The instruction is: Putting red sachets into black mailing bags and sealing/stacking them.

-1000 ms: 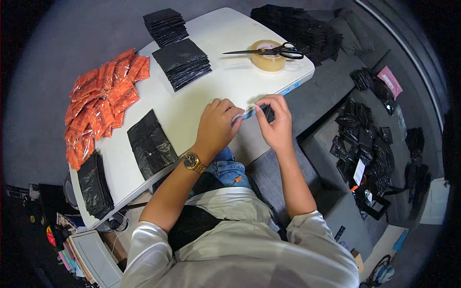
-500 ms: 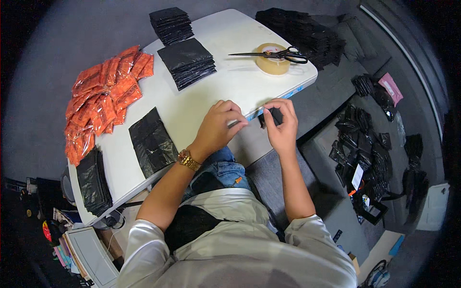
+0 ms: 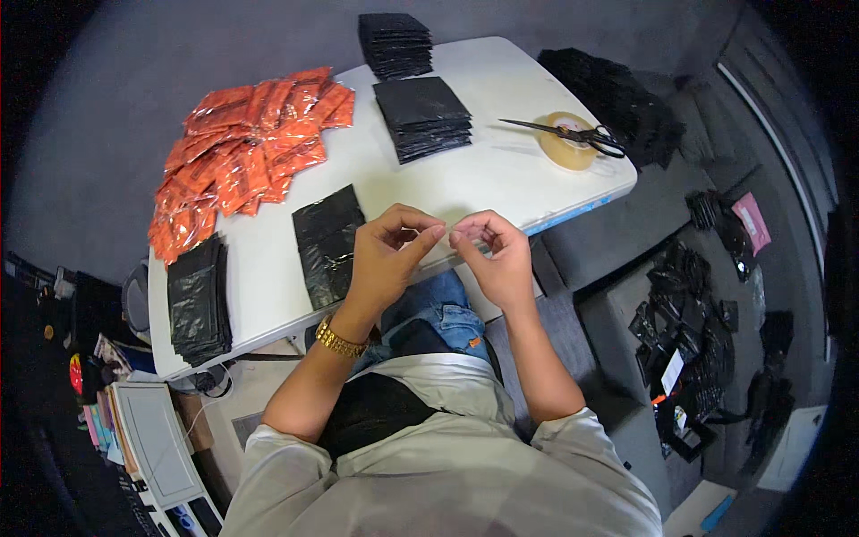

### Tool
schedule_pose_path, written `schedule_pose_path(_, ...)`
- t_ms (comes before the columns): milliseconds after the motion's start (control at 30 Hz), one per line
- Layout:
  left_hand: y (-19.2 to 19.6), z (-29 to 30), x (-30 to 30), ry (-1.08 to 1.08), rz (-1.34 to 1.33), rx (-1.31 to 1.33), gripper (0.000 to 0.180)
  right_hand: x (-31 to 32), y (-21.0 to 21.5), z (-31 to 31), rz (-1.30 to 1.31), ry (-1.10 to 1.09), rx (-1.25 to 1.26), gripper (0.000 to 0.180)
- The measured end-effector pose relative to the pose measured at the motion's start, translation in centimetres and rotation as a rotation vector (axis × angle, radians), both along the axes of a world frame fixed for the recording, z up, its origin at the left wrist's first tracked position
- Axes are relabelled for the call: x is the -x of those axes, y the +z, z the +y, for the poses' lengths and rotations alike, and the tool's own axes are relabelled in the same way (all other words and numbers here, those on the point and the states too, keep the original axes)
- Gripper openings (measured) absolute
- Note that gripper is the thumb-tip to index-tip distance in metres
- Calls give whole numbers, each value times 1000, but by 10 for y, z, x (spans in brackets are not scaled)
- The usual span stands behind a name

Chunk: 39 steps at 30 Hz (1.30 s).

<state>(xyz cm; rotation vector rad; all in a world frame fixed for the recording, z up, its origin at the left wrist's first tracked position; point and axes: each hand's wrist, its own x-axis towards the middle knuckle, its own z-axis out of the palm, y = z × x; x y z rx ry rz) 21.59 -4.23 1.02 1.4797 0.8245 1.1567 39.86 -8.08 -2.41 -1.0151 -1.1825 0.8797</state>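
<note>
My left hand (image 3: 394,255) is above the table's near edge, thumb and forefinger pinched together. My right hand (image 3: 497,259) faces it in a similar pinch, the fingertips of the two hands almost meeting. What they hold, if anything, is too small or clear to make out. Just left of my left hand, a flat black plastic packet (image 3: 327,246) lies by itself on the white table (image 3: 259,277). Farther off to the right, black-handled scissors (image 3: 604,140) rest across a wide roll of yellowish tape (image 3: 565,159).
Orange packets in clear wrap (image 3: 250,148) are heaped on the table's left. Stacked black packets stand at the near left corner (image 3: 199,304), mid-table (image 3: 425,116) and the far edge (image 3: 394,45). More black packets lie on the grey sofa (image 3: 617,98) and at the right (image 3: 684,313).
My hands have come together from farther apart. The view has swung, so the table and its things sit farther right in the picture.
</note>
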Motion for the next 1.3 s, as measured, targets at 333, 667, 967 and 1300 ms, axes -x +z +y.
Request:
schedule_pose_path(333,14,-21,71,317,49,-222,39,58,18,14,-61,156,52,11)
schedule_pose_path(667,15,-22,123,315,287,-366,27,105,26,27,-76,243,39,10)
schedule_pose_path(967,-8,0,169,589,278,-383,11,113,23,54,-553,172,30,46)
schedule_pose_path(1300,-16,31,150,240,917,-370,80,139,-23,123,-1248,283,-188,71)
